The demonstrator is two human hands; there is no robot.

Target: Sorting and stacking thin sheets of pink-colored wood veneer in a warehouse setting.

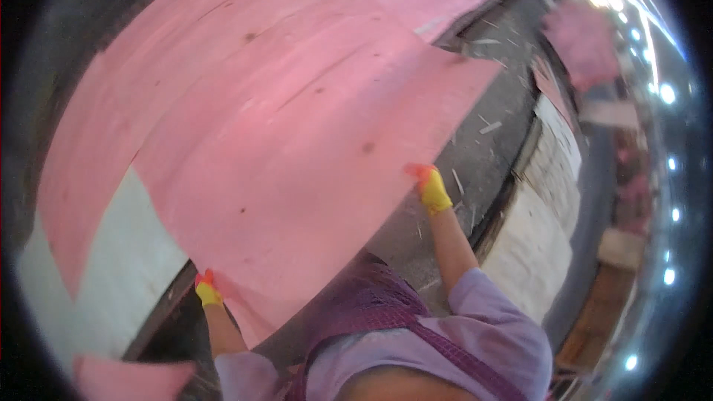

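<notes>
A large, thin pink sheet (pixel 297 178) spotted with dark marks lies at an angle over other pink sheets (pixel 223 15) in front of me. My left hand (pixel 209 287), in a yellow glove with reddish fingers, grips its near left edge. My right hand (pixel 429 186), gloved the same way, holds the sheet's right edge farther forward, fingers on the pink surface. Pale greenish-white sheets (pixel 111 267) show beside and under the pink ones at the left.
A dark grey surface (pixel 483 141) strewn with pale splinters runs along the right. Beyond it are cream sheets (pixel 535 245), a blurred pink stack (pixel 579 41) and wooden boards (pixel 598 304). A smaller pink piece (pixel 134 382) lies at the lower left. Bright lights line the far right.
</notes>
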